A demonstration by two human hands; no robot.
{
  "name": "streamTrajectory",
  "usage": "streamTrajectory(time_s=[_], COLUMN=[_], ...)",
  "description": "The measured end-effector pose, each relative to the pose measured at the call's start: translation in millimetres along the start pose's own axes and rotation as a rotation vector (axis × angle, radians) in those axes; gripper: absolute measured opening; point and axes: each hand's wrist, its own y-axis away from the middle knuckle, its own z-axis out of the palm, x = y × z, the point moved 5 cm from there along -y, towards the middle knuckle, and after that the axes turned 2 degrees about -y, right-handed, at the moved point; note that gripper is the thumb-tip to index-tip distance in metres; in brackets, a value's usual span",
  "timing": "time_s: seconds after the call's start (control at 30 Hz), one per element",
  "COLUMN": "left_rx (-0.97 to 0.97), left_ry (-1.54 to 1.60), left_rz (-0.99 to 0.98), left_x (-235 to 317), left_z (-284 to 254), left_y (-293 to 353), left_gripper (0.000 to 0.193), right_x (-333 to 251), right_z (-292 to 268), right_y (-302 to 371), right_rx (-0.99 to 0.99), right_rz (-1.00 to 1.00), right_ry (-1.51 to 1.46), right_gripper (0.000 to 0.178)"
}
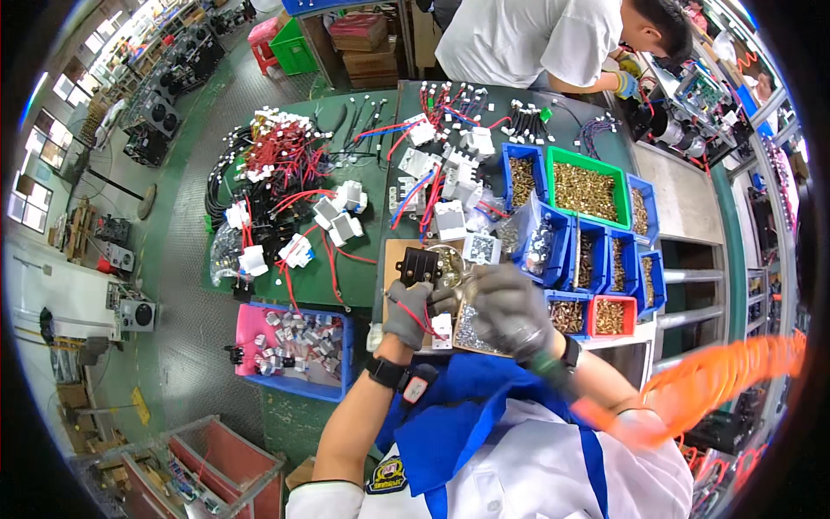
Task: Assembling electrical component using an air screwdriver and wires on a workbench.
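Note:
My left hand (406, 316), in a grey glove, is closed with its fingertips on the lower edge of a black rectangular block (418, 264). A red wire (410, 311) runs by those fingers to a small white plastic part (442, 329). In my right hand (512, 304), also gloved, is a pneumatic screwdriver (553, 372), its body blurred and trailing an orange coiled hose (726, 376). This hand is over a board (397, 251) with small metal hardware on it. The driver's tip cannot be made out.
Blue bins (553, 278), a green bin (626, 208) and a red bin (594, 327) hold small brass-coloured parts on the right. White wired parts (337, 212) and cable bundles (281, 147) cover the left table. Below stands a tub (344, 355). A co-worker (536, 39) works opposite.

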Motion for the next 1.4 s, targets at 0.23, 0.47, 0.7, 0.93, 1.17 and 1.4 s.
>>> streamTrajectory(time_s=[0.23, 0.47, 0.7, 0.93, 1.17, 1.4], left_rx=[0.187, 0.283, 0.091, 0.151, 0.253, 0.373], left_ry=[-1.030, -0.381, -0.255, -0.350, -0.286, -0.401], left_rz=[0.232, 0.170, -0.054, 0.157, 0.141, 0.271], left_x=[7.7, -5.6, 22.2, 19.9, -7.3, 10.1], left_z=[-61.4, -93.2, -76.0, -76.5, -88.5, -105.3], left_y=[-58.9, -100.1, -89.3, -71.4, -82.0, -63.0], left_gripper=[0.016, 0.010, 0.022, 0.017, 0.014, 0.005], right_x=[-4.3, 7.9, 3.5, 22.4, 32.4, 5.4], right_z=[75.6, 109.4, 125.1, 82.4, 89.5, 89.7], right_y=[-2.8, 25.7, 36.2, 29.9, 71.7, 69.7], right_rx=[-0.336, -0.507, -0.373, -0.304, -0.299, -0.477], right_rz=[-0.336, -0.314, -0.124, 0.218, 1.563, 1.465], right_ry=[-0.153, 0.172, 0.414, 0.067, -0.884, -0.668], right_gripper=[0.029, 0.039, 0.052, 0.050, 0.075, 0.071])
